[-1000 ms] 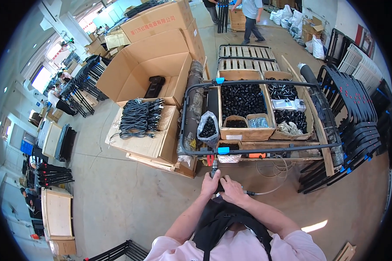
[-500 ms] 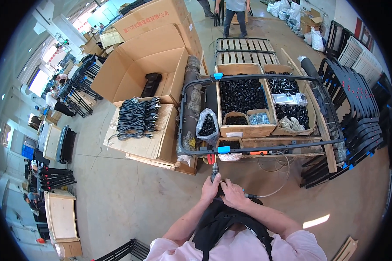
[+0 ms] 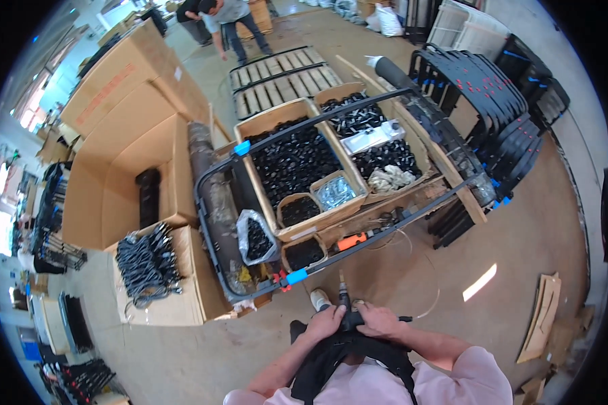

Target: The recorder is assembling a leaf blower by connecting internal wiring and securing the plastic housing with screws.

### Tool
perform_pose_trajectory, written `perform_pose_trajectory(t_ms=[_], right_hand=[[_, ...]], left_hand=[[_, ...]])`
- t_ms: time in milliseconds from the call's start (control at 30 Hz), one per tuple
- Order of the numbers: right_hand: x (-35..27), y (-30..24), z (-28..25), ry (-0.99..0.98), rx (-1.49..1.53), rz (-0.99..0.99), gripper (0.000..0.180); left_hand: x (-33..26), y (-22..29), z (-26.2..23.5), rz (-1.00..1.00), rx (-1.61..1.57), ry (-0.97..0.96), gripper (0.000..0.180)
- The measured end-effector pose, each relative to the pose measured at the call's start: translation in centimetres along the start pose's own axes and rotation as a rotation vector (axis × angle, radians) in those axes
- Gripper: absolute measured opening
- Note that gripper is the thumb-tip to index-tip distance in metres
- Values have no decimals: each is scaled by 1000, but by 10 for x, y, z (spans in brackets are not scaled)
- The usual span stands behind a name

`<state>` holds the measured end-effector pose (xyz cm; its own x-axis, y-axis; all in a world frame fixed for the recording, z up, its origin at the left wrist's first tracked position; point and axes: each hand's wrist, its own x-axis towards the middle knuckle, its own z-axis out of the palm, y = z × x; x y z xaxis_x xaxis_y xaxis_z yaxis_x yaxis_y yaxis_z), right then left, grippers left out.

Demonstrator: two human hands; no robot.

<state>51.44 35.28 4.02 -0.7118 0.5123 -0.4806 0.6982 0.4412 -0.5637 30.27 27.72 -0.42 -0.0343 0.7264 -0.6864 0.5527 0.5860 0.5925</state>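
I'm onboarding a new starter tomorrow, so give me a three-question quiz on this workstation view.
1. True or false: both hands, left hand and right hand, grip the slim black power tool.
2. What sits inside the small clear plastic bag on the black tubular metal frame? A) black small parts B) white rags C) orange clips
3. Fill in: the bundle of black cables lies on a ____ carton.

Key: 1 true; 2 A; 3 cardboard

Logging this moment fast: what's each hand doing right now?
Left hand: closed on the black tool held at the waist.
Right hand: closed on the same tool.
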Motion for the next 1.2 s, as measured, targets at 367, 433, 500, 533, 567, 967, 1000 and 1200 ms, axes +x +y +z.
perform_pose_trajectory(t_ms=[367, 433, 500, 533, 567, 967, 1000, 1200], right_hand=[[-16, 125, -100, 592, 300, 687, 61], [-2, 159, -123, 618, 339, 689, 63], [25, 198, -145, 651, 342, 679, 67], [40, 227, -145, 668, 330, 637, 74], [57, 248, -152, 656, 338, 618, 74], [159, 381, -193, 404, 248, 621, 84], [156, 378, -192, 380, 221, 582, 84], [90, 382, -223, 234, 155, 548, 67]], left_hand=[[108, 210, -106, 811, 58, 183, 23], [157, 245, -112, 750, -13, 217, 21], [219, 266, -115, 724, 114, 342, 24], [251, 277, -113, 707, 146, 387, 25], [279, 283, -110, 689, 155, 400, 25], [402, 322, -73, 474, 637, 72, 51], [402, 316, -79, 463, 636, 19, 45], [387, 373, -110, 243, 962, -252, 47]])
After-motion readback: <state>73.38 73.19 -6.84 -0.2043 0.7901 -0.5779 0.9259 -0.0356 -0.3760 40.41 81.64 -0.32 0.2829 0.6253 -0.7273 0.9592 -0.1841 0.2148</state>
